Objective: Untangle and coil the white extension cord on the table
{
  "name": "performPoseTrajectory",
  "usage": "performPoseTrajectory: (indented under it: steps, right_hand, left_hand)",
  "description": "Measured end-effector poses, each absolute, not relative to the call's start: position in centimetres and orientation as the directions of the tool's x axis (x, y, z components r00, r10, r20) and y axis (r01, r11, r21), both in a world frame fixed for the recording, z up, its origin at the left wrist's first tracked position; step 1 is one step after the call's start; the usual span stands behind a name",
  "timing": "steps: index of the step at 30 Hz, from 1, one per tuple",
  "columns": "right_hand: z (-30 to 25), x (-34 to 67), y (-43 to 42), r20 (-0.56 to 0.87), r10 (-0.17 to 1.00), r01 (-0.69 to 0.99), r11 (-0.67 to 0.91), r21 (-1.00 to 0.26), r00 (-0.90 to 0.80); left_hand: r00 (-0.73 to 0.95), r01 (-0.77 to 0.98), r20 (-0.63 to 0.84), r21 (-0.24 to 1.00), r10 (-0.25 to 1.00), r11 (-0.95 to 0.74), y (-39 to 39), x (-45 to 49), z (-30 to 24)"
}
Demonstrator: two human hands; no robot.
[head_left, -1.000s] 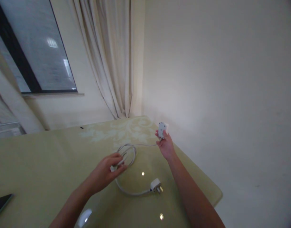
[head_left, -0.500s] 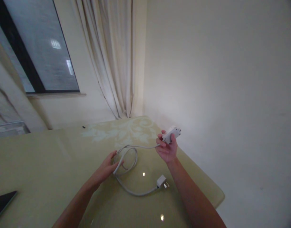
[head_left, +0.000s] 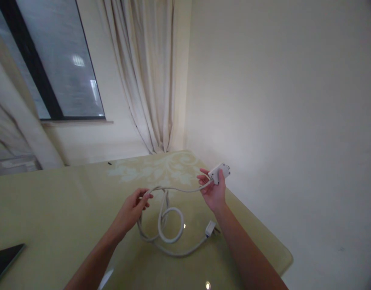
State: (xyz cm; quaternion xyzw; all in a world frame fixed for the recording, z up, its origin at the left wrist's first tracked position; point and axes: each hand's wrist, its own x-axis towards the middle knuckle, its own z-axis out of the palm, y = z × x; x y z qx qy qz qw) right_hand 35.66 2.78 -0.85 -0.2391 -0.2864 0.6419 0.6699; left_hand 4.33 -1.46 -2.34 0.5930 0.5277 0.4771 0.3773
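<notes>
My right hand [head_left: 214, 192] is raised above the far right part of the glossy green table [head_left: 64, 201] and grips a small white socket block [head_left: 219, 172]. From that block a white cable [head_left: 169, 219] runs left to my left hand [head_left: 132, 208], which pinches it at about the same height. Below my left hand the cable hangs in loose loops that reach the tabletop. Its white plug [head_left: 210, 228] lies on the table just beside my right forearm.
A dark flat object [head_left: 4, 259] lies at the table's near left edge. A cream curtain [head_left: 149, 76] hangs in the corner behind the table, next to a window [head_left: 52, 60]. The bare wall stands close along the table's right edge.
My left hand has lifted the cable off the table, so the flat coil now hangs in loops. My right hand has turned the socket block onto its side and shifted slightly right.
</notes>
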Motion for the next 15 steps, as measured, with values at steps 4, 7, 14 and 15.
performPoseTrajectory:
  steps: [4, 7, 14, 15]
  right_hand:
    - [-1.7, 35.6, 3.8, -0.026, 0.999, -0.755, -0.041, -0.654, -0.033]
    - [-2.4, 34.5, 4.1, -0.017, 1.000, -0.757, -0.024, -0.653, -0.018]
    - [-4.1, 30.8, 2.9, 0.023, 0.998, -0.493, -0.005, -0.870, -0.051]
    - [-4.2, 30.7, 2.8, 0.023, 0.999, -0.461, 0.003, -0.887, -0.037]
  left_hand:
    - [-0.028, 0.108, 0.103, 0.989, 0.994, -0.099, -2.2, 4.5, -1.0]
    - [-0.040, -0.085, 0.005, 0.996, 0.999, -0.008, -2.5, 4.9, -0.8]
    - [-0.102, 0.140, 0.093, 0.987, 0.990, -0.078, -2.7, 5.0, -0.1]
    - [-0.092, 0.251, 0.155, 0.959, 0.984, -0.128, -2.7, 4.8, -0.1]
